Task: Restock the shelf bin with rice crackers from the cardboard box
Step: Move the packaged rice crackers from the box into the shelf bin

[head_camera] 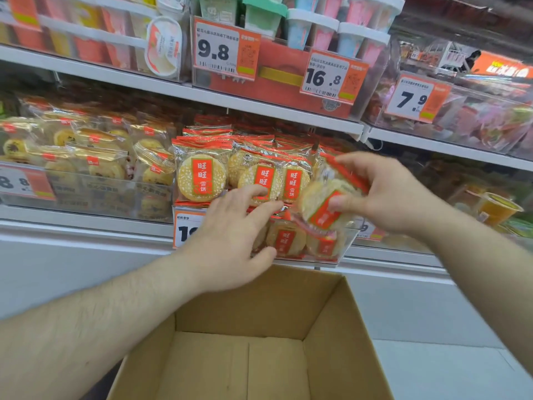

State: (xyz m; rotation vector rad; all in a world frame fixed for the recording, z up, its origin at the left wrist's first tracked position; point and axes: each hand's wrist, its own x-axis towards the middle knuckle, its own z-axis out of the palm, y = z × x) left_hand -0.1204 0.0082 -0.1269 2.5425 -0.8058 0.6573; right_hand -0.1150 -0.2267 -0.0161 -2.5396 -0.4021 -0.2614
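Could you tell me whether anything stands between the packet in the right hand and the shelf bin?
Partly: the left hand rests over the shelf bin's front, beside the packet the right hand holds. Above the packed rows, nothing visible blocks it.

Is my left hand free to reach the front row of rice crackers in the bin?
Probably yes: the left hand is open, already against the front rice crackers, nothing between.
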